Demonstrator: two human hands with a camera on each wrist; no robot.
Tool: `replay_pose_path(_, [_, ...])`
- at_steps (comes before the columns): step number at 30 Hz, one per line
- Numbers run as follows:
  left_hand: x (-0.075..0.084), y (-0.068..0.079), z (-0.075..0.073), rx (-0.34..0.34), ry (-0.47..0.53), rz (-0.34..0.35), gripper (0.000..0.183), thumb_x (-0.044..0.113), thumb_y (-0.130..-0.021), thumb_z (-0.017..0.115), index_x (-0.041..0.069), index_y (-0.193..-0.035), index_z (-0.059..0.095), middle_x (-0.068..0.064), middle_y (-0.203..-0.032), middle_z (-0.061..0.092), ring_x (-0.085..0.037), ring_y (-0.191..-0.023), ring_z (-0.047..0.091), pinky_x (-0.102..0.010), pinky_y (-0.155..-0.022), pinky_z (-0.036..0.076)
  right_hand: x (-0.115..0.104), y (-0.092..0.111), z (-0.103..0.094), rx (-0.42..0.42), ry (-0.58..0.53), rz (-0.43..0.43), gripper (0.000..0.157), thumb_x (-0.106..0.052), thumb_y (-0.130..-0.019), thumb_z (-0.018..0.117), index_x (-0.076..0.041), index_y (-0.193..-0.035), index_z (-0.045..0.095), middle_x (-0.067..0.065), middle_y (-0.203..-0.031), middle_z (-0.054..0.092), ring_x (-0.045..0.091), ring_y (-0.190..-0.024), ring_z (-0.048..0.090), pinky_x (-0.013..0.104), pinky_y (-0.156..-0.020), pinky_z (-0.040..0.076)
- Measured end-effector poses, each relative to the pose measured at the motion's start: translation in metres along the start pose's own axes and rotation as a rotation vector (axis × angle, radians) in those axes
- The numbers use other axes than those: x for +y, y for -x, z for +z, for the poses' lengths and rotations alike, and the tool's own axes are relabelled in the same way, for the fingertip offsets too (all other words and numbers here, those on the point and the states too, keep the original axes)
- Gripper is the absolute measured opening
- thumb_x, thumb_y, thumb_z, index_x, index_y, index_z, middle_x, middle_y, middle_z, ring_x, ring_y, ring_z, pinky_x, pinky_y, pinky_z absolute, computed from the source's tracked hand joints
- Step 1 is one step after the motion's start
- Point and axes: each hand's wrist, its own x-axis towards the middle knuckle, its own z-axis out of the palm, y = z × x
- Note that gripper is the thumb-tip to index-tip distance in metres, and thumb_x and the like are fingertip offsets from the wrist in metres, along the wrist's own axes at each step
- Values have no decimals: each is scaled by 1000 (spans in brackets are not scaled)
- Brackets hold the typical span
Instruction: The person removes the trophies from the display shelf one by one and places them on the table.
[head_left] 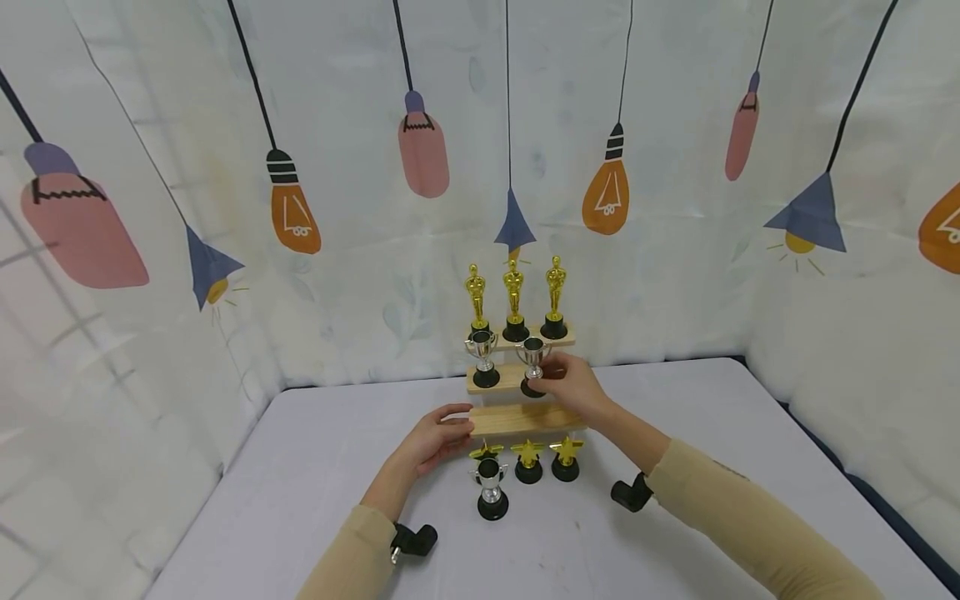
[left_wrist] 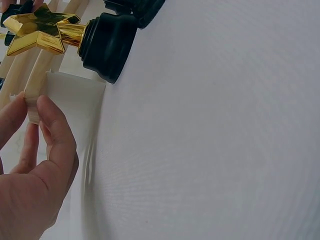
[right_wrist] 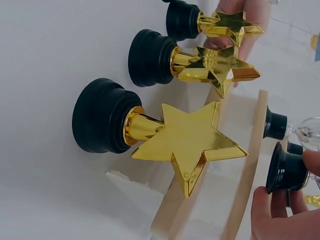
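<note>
My right hand holds a small silver trophy cup low down, at the right part of the middle wooden shelf. In the right wrist view, fingers and thumb grip its black base; whether it touches the shelf I cannot tell. My left hand pinches the left end of the lowest wooden shelf, seen as a board end between thumb and fingers in the left wrist view. Another silver cup stands upright at the left of the middle shelf.
Several gold figurine trophies line the top shelf. In front of the stand, gold star trophies stand in a row on the white table. A third silver cup stands before the left star. A patterned curtain hangs behind.
</note>
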Motion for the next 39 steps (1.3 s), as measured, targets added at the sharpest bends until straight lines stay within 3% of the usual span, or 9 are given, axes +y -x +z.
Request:
replay_pose_path(10, [1,0,1,5,12,-1,54,3,-96,70,-3,-146,48,-21,-127,61,-23,-101,66,-35,-89,58,-6,14,-1,-29,-12,25,33,-17,-91,80,-4,-118,67,8,-112,68,25,-106,63,41,-92,54])
replay_pose_path(22, [0,-1,1,8,1,-2,53,4,-97,70,-3,-145,49,-21,-127,61,-23,-102,67,-35,-89,58,-11,38,-4,-105,-65,3,29,-14,-91,79,-2,-114,67,7,-108,68,22,-103,63,38,-89,54])
replay_pose_path(39, [2,2,1,6,6,-12,54,3,-97,69,-4,-146,47,-21,-128,61,-21,-99,66,-33,-88,58,-12,62,-8,-214,-56,-45,30,-16,-92,78,-3,-117,66,6,-109,69,23,-104,64,36,-86,57])
